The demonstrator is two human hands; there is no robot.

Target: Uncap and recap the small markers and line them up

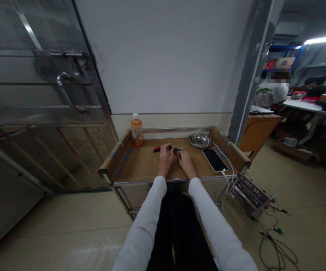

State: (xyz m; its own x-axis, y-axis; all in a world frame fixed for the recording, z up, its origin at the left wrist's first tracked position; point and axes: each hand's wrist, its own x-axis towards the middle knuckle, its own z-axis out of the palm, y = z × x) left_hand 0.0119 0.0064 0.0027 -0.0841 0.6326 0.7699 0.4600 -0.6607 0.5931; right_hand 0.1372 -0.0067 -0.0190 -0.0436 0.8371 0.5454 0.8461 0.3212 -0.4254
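Over the middle of a cardboard-lined tabletop [140,165], my two hands are close together. The fingers of my left hand [166,157] are closed around a small black piece [170,146] that looks like part of a pen. My right hand [184,159] has its fingers curled inward at the near side of a dark pen with a silvery end [178,149]; what they pinch is too small to make out. Left of my left hand lie a red pen [156,148] and a black one beside it, partly hidden by the hand.
An orange drink bottle [136,131] stands at the back left. Toward the right are a shallow metal bowl [200,140] and a phone [215,160] with a white cable. Raised sides edge the tabletop. A power strip [252,194] and cables are low at right; people sit farther off.
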